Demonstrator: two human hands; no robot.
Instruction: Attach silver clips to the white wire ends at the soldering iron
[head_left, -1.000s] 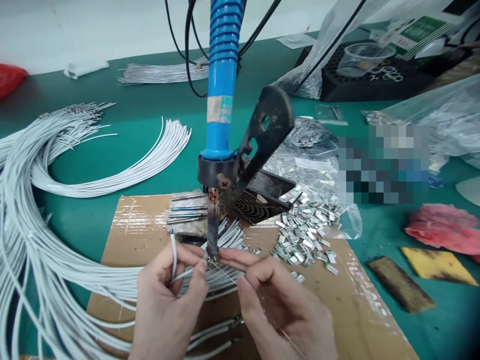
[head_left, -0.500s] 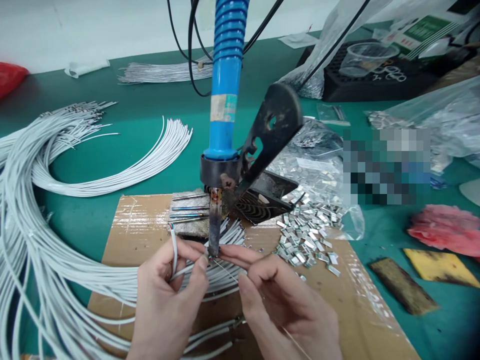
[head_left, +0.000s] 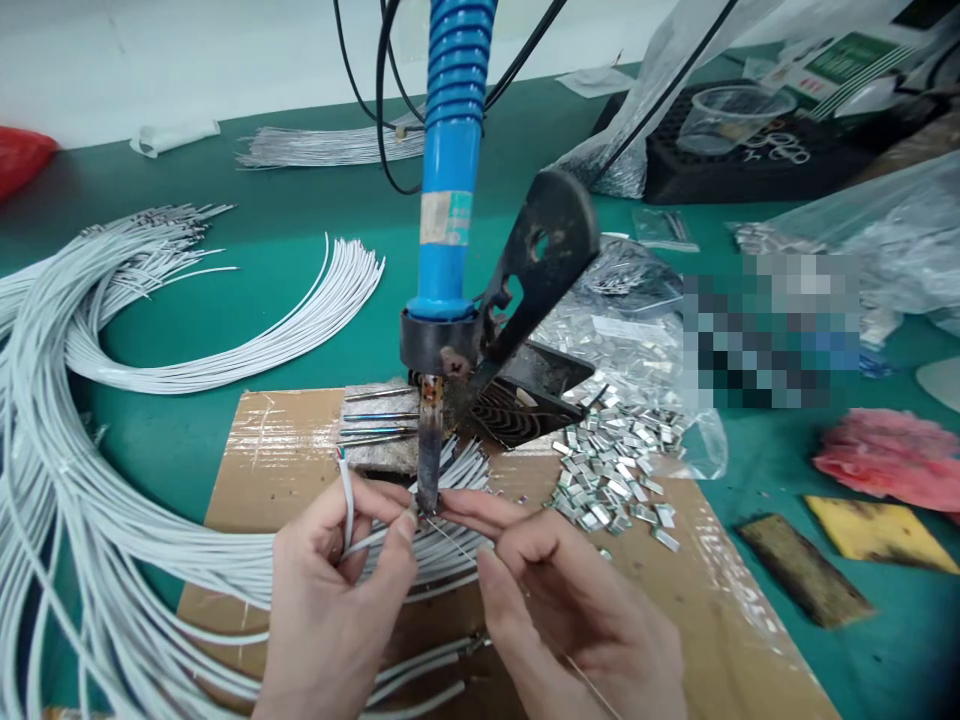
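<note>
A soldering iron (head_left: 448,215) with a blue handle is held upright in a black bracket, tip down. My left hand (head_left: 341,580) is closed at the left of the iron's tip, with a white cable (head_left: 349,505) running between its fingers; coloured wire ends show at the cable's upper end. Whatever small part its thumb and forefinger pinch at the tip is mostly hidden. On the other side, my right hand (head_left: 577,600) is closed round a thin solder wire (head_left: 454,545), which reaches the tip. Its outstretched fingers also touch the spot beside the tip.
White cable bundles (head_left: 142,540) curve in from the left over a cardboard sheet (head_left: 247,440). Many small metal connectors (head_left: 607,490) lie right of the iron, before a clear bag (head_left: 637,350). A brown sponge (head_left: 806,570) and a yellow sponge (head_left: 881,533) lie farther right.
</note>
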